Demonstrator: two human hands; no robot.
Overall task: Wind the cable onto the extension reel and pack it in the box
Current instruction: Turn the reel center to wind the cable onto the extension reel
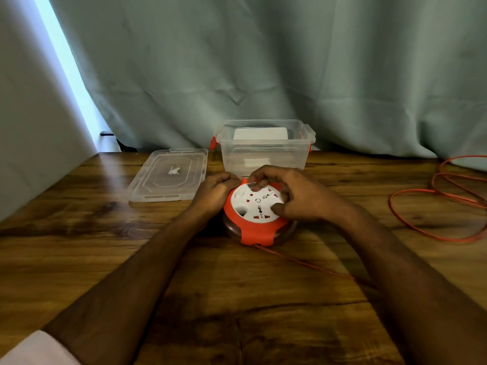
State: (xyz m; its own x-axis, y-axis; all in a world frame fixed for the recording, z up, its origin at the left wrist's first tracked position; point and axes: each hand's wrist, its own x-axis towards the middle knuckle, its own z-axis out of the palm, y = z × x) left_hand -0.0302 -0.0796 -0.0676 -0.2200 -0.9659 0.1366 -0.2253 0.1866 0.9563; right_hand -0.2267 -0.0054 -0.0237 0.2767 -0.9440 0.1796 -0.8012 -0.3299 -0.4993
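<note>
A round extension reel (pixel 254 219), orange with a white socket face, lies flat on the wooden table (pixel 79 246). My left hand (pixel 213 193) grips its left rim. Over the socket face my right hand (pixel 295 196) rests, its thumb pressed on the white disc and its fingers curled over the far edge. An orange cable (pixel 311 266) runs out of the reel's near side toward the right, passes under my right forearm, and lies in loose loops (pixel 442 204) at the right of the table. A clear plastic box (pixel 264 146) with orange latches stands open just behind the reel.
The box's clear lid (pixel 168 175) lies flat to the left of the box. Something white shows inside or behind the box. A grey-green curtain (pixel 263 61) hangs along the table's far edge. The table's left edge meets a pale wall.
</note>
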